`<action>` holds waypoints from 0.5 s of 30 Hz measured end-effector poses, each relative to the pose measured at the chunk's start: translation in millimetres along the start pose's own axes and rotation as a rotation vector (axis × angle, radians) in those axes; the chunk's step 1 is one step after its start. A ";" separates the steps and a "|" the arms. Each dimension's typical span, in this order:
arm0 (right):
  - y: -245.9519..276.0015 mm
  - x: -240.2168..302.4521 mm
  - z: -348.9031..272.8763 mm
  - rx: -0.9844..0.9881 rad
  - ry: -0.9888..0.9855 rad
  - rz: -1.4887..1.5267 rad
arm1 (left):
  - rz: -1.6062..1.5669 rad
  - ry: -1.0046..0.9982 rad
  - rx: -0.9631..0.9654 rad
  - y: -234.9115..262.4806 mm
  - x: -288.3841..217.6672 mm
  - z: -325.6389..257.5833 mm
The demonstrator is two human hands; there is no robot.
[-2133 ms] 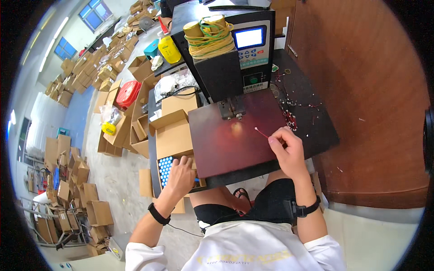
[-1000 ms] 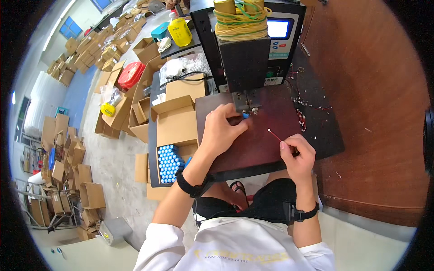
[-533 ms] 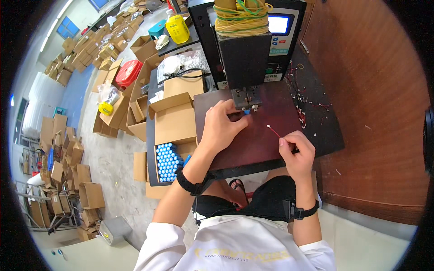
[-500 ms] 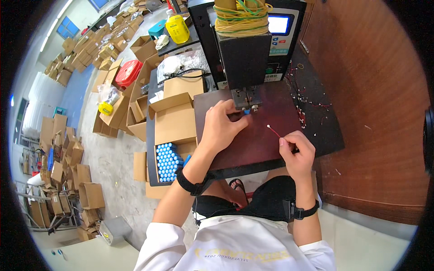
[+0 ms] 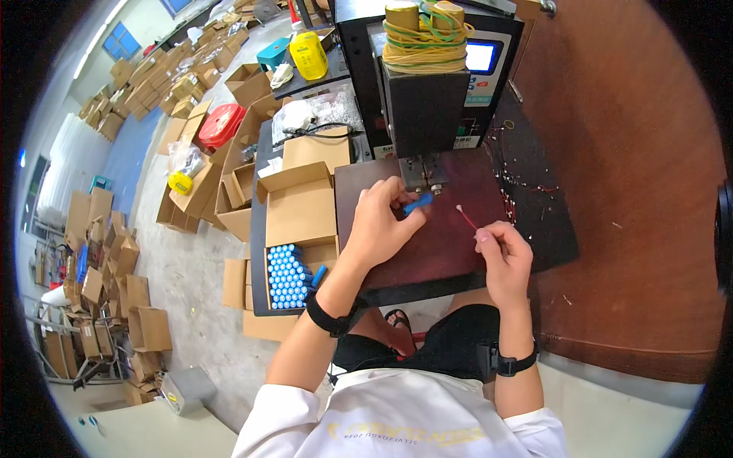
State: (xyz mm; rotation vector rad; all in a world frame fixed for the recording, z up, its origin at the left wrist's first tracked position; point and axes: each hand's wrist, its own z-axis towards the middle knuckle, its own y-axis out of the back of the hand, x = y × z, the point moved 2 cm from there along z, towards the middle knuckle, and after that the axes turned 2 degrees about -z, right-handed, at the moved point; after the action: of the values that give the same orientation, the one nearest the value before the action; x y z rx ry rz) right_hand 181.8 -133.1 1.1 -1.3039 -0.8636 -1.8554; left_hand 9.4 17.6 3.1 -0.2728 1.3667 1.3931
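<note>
Two hands busy: my left hand (image 5: pixel 379 226) pinches blue battery (image 5: pixel 418 203) under welder tip (image 5: pixel 424 183); my right hand (image 5: pixel 504 256) pinches red wire (image 5: pixel 467 217) near, ready to join.

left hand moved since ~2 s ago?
Yes. The left hand went from the box of blue cells up to the black machine's head, and now holds a blue cell there.

1. We see the black machine (image 5: pixel 424 91) standing at the back of the dark red work plate (image 5: pixel 458 252); its head blocks any way forward.
2. Our left hand (image 5: pixel 379 225) fills the space just under the head.
3. Right of our right hand (image 5: pixel 505 256), loose red wires (image 5: pixel 527 179) lie on the plate.
4. On the left, the open cardboard box (image 5: pixel 296 202) borders the plate.
5. The front part of the plate is free.
</note>
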 end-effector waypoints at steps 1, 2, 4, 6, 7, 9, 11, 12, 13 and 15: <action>-5.0 2.7 1.2 0.020 -0.029 -0.028 | 0.022 -0.043 -0.035 1.2 -2.6 -0.5; -10.2 4.3 2.8 0.039 -0.058 -0.055 | 0.021 -0.044 -0.032 2.3 -5.3 0.1; -19.7 5.7 8.3 0.038 -0.076 -0.064 | 0.011 0.038 -0.031 5.9 -11.5 1.2; -27.4 3.9 15.1 0.006 -0.058 -0.070 | 0.020 0.007 -0.010 3.1 -9.9 2.7; -30.8 3.7 18.9 0.008 -0.059 -0.068 | 0.030 -0.021 0.004 2.1 -8.7 3.0; -36.5 3.6 25.3 0.015 -0.053 -0.029 | 0.011 -0.057 -0.011 0.1 -6.8 3.8; -40.8 3.9 29.8 0.033 -0.068 -0.017 | -0.013 -0.094 -0.023 -1.5 -6.0 5.1; -42.1 3.4 31.3 0.051 -0.082 -0.004 | -0.012 -0.097 -0.019 -1.8 -6.0 5.5; -42.8 2.3 32.3 0.052 -0.083 -0.004 | -0.011 -0.100 -0.016 -1.3 -6.2 5.6; -44.3 -0.4 33.3 0.041 -0.081 0.012 | -0.007 -0.113 -0.019 -2.3 -4.9 6.5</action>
State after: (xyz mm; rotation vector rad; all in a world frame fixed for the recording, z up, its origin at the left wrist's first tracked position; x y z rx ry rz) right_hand 161.1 -81.9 4.2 -1.3638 -0.9288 -1.7773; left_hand 16.2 19.7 7.6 -0.2084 1.2589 1.3954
